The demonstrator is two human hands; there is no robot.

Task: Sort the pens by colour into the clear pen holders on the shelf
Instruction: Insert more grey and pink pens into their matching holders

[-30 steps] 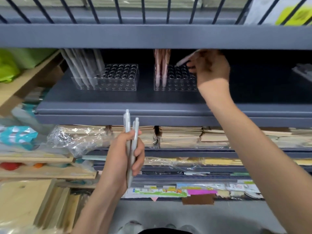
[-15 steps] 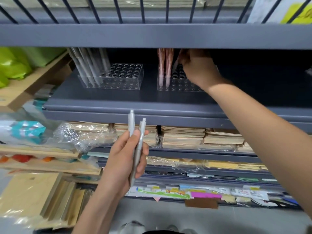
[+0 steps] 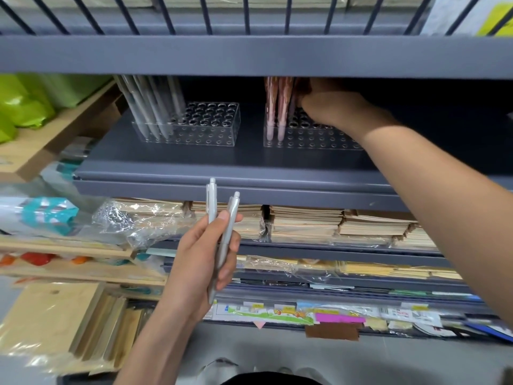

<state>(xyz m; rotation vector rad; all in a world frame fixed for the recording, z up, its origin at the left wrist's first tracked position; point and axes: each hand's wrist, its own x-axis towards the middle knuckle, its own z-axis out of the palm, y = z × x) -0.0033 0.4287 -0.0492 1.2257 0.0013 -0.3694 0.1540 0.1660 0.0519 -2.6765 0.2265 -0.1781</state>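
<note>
Fingers of the left hand curl round two pale grey pens, held upright at six o'clock below the shelf. Right hand reaches into shadow at one o'clock, against the pink pens in the right-hand clear holder; whether its fingers grip a pen cannot be told. More grey pens lean in the left-hand clear holder at eleven o'clock. Light, stiff and smooth-barrelled, the pens look easy to carry but liable to slide against each other. Each is probably best pinched at mid-barrel, tip down, and steered into an empty hole of the holder matching its colour.
</note>
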